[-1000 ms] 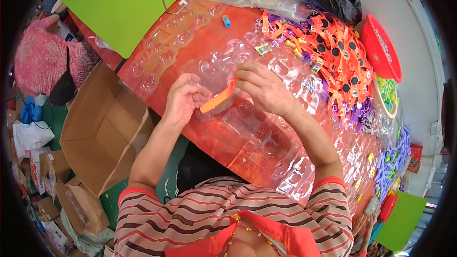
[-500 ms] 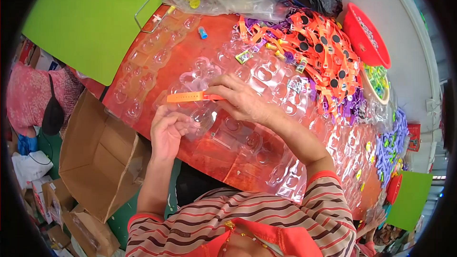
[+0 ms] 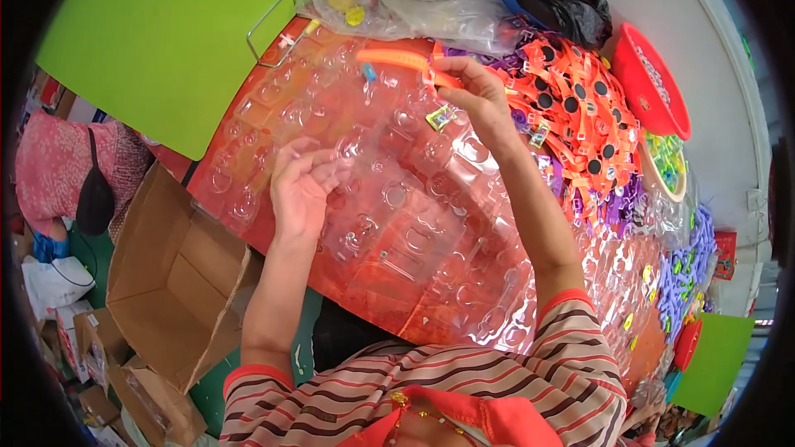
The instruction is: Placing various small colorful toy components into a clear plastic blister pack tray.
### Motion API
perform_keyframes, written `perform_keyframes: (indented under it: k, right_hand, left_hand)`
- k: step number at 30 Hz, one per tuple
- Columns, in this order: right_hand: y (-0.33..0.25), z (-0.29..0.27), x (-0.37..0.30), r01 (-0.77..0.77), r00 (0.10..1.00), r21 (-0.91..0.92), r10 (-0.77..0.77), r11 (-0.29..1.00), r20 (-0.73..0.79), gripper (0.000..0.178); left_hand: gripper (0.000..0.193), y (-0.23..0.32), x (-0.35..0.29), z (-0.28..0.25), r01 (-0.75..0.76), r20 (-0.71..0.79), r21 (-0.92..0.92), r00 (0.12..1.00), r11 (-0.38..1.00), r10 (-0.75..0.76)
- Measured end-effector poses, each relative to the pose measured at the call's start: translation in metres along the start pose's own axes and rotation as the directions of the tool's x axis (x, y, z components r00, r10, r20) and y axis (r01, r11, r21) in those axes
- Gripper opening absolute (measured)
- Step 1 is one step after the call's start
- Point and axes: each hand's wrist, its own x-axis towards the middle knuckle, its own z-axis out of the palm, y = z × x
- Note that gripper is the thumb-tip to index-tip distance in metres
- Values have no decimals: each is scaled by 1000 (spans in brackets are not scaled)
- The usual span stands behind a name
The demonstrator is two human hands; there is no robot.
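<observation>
Our right hand (image 3: 484,103) pinches an orange strap (image 3: 396,58) between thumb and fingers, its long end pointing left. Half a second ago that strap was just above our left fingers; now it is well apart from them, up beside the pile, so only the right hand has it. Our left hand (image 3: 301,190) is loosely spread, fingers a little curled, with nothing we can make out in it; we cannot tell whether it touches the clear plastic trays (image 3: 414,240) around it.

Just below the right fingers lies a small yellow-green packet (image 3: 440,117); below the strap's middle, a little blue piece (image 3: 368,73). To the right of those fingers we see the heap of orange straps (image 3: 584,103), and beyond it a red basket (image 3: 631,74). Below and left of our left fingers stands a cardboard box (image 3: 149,232).
</observation>
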Motion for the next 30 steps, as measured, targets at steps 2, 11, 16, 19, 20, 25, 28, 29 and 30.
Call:
perform_keyframes:
  k: [2, 11, 16, 19, 20, 25, 28, 29, 30]
  right_hand:
    - [-3, 0, -12, -92, 990, -1, 92, 996, 110, 36]
    - [15, 1, -6, 164, 978, -225, -129, 960, 161, 31]
    - [20, 13, 14, 378, 921, -451, -276, 808, 276, 33]
    - [22, 6, 16, 485, 871, -541, -323, 687, 371, 36]
    - [22, 6, 14, 486, 870, -537, -323, 689, 373, 36]
    - [14, 4, -1, 303, 922, -501, -115, 811, 370, 29]
    - [19, 8, -5, 219, 965, -494, -112, 842, 236, 30]
    - [24, 9, -6, 219, 965, -496, -113, 840, 235, 30]
    - [31, 9, -7, 135, 987, -404, -87, 905, 134, 33]
  left_hand:
    - [27, -2, 7, 1, -22, 32, -18, 999, 1000, 23]
    - [27, -21, 21, 7, 4, 75, 43, 997, 999, -8]
    - [26, -16, 14, 11, 43, 96, 91, 994, 995, -52]
    - [24, -17, 12, 8, 58, 107, 60, 992, 997, -64]
    - [24, -17, 11, 5, 56, 102, 60, 993, 997, -62]
    - [27, -19, 8, 0, 68, 52, 2, 996, 998, -68]
    - [28, -20, 4, 5, 97, 33, 1, 995, 995, -97]
    - [28, -21, 4, 5, 97, 36, 0, 995, 995, -97]
    - [28, -24, 4, 4, 82, 64, -19, 995, 996, -81]
